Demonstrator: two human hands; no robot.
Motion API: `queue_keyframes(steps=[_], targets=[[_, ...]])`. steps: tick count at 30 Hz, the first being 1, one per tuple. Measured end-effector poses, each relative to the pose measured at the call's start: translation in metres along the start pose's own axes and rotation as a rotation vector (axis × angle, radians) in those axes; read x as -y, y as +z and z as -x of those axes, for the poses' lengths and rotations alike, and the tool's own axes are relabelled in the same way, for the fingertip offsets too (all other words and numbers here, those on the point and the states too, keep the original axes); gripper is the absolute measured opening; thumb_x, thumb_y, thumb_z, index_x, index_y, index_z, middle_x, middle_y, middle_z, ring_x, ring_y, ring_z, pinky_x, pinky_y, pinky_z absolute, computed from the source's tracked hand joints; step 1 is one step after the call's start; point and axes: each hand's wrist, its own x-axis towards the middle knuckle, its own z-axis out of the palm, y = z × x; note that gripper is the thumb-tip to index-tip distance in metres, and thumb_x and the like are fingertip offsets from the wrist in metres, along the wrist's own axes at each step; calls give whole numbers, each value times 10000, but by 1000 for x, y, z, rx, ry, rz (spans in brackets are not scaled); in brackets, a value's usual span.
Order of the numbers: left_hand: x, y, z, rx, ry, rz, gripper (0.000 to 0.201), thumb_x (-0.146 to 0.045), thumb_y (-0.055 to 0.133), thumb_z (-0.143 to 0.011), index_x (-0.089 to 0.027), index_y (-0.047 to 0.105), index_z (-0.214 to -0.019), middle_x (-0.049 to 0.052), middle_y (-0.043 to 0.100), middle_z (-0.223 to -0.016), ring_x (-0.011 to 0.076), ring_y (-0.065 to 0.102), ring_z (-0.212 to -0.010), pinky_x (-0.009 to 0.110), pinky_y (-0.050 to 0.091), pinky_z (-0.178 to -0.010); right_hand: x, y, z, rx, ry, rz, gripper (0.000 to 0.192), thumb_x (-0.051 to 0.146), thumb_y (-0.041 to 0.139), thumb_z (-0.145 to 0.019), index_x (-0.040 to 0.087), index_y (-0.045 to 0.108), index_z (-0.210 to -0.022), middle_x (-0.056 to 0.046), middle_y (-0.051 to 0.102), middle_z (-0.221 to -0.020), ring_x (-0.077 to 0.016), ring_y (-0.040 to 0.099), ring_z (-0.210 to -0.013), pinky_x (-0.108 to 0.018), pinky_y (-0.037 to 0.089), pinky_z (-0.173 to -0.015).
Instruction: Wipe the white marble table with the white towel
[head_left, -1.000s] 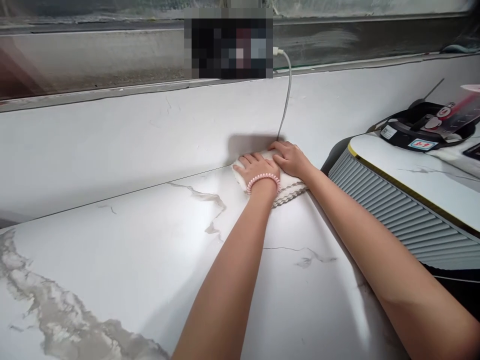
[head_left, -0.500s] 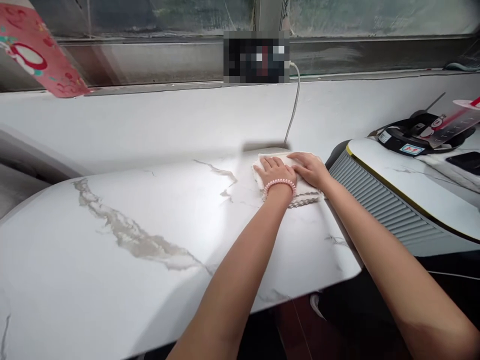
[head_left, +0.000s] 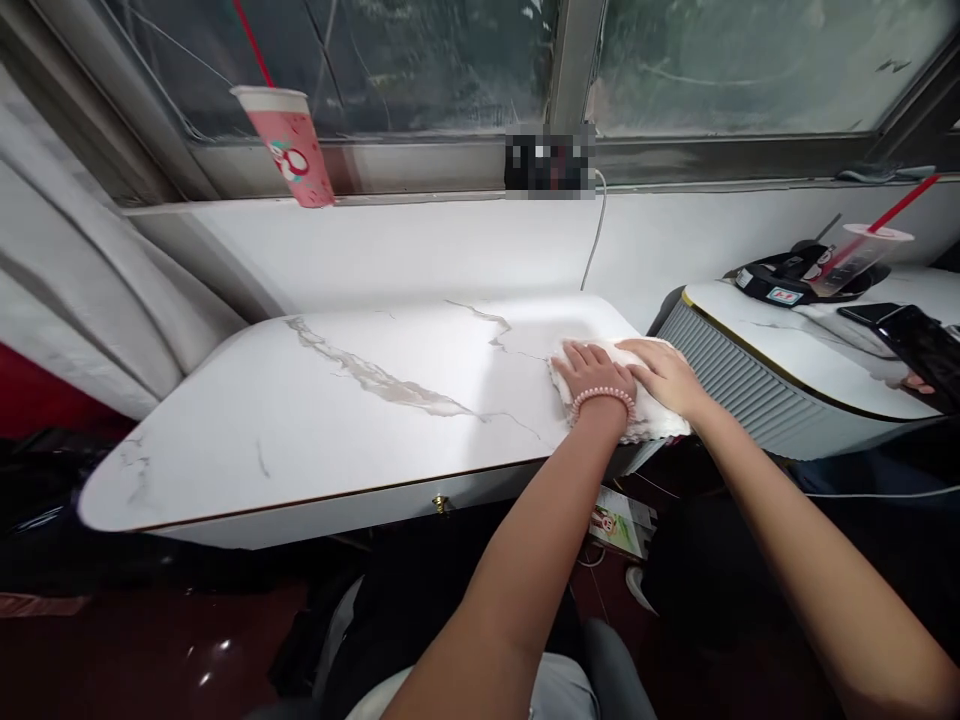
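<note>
A white folded cloth [head_left: 654, 412] with a scalloped edge lies at the right front corner of the white marbled tabletop [head_left: 360, 440]. My left hand [head_left: 596, 372], with a pink beaded bracelet at the wrist, rests flat on the cloth's left part, fingers stretched out. Beside it, my right hand [head_left: 664, 375] presses flat on the cloth's right part, its thumb close to my left hand. Both hands are open on top of the cloth, and neither grips it. The cloth's right edge reaches the table's edge.
On the window sill stands a pink cup [head_left: 296, 150] with a red straw. A second ribbed cabinet [head_left: 739, 370] on the right bears a clear cup [head_left: 862, 255] and a black strapped device [head_left: 780, 275]. A person's hand holds a phone [head_left: 915, 340]. A small knob [head_left: 440, 504] sits on the drawer front.
Both hands and the cloth have slid from the table's back right toward its front right edge. The camera view has shifted, now showing more of the table and floor.
</note>
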Motion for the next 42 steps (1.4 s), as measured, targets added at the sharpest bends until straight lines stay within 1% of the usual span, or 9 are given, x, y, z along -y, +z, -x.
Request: queue_keyframes(steps=[3, 7, 11, 14, 17, 21, 28, 35, 42], targets=[[10, -3, 18, 2, 6, 6, 636, -368, 185, -994, -96, 314, -1554, 131, 295, -1637, 297, 193, -1536, 529, 201, -1237, 16, 1, 11, -13, 4, 11, 454, 395, 380, -905, 244, 679, -1210, -71, 664, -1329, -313, 563, -1269, -547, 392, -1073], [23, -7, 31, -28, -1, 8, 645, -364, 194, -990, -55, 331, -1539, 173, 313, -1622, 313, 207, -1531, 539, 200, -1234, 36, 3, 14, -19, 7, 11, 434, 366, 399, -888, 234, 694, -1177, -82, 674, -1303, -316, 573, -1241, -543, 399, -1058], [36, -11, 32, -35, -5, 29, 633, -358, 220, -984, -69, 356, -1531, 170, 348, -1608, 307, 232, -1523, 531, 221, -1229, 52, 7, 8, -6, 20, -3, 413, 313, 434, -851, 228, 695, -1160, -85, 686, -1271, -319, 585, -1201, -541, 407, -1041], [48, -14, 24, -46, -9, 52, 625, -343, 227, -980, -70, 368, -1524, 168, 360, -1603, 303, 244, -1519, 531, 229, -1226, 61, 15, -3, 1, 29, -4, 409, 299, 438, -844, 217, 689, -1156, -91, 683, -1267, -324, 578, -1193, -542, 396, -1043], [64, -17, 9, -37, -25, 63, 624, -341, 223, -982, -76, 357, -1530, 159, 347, -1611, 299, 235, -1522, 535, 223, -1227, 70, 26, -19, -2, 18, -8, 395, 312, 435, -860, 216, 680, -1156, -96, 678, -1268, -322, 569, -1189, -534, 389, -1040], [90, -21, -17, -44, -69, 65, 625, -353, 231, -981, -81, 361, -1528, 155, 343, -1614, 296, 227, -1524, 530, 211, -1229, 83, 45, -52, 19, -5, -42, 382, 321, 449, -850, 208, 673, -1139, -104, 680, -1252, -316, 564, -1184, -521, 391, -1041], [128, -27, -79, -110, -108, 35, 596, -349, 248, -979, -96, 416, -1492, 158, 404, -1578, 284, 292, -1493, 528, 248, -1212, 95, 83, -122, 16, 27, -102, 340, 278, 476, -816, 228, 679, -1084, -96, 703, -1181, -314, 572, -1164, -515, 382, -1060], [145, -27, -140, -151, -106, 20, 573, -341, 270, -977, -96, 447, -1464, 169, 431, -1552, 290, 328, -1464, 526, 260, -1199, 88, 111, -176, -23, 46, -106, 337, 280, 471, -826, 227, 679, -1085, -87, 699, -1173, -298, 576, -1164, -495, 374, -1070], [152, -27, -180, -164, -113, 13, 543, -338, 252, -981, -112, 485, -1417, 166, 485, -1501, 289, 346, -1443, 529, 254, -1193, 79, 128, -211, -39, 59, -90, 339, 275, 466, -837, 212, 658, -1109, -103, 690, -1175, -320, 555, -1160, -502, 375, -1061]])
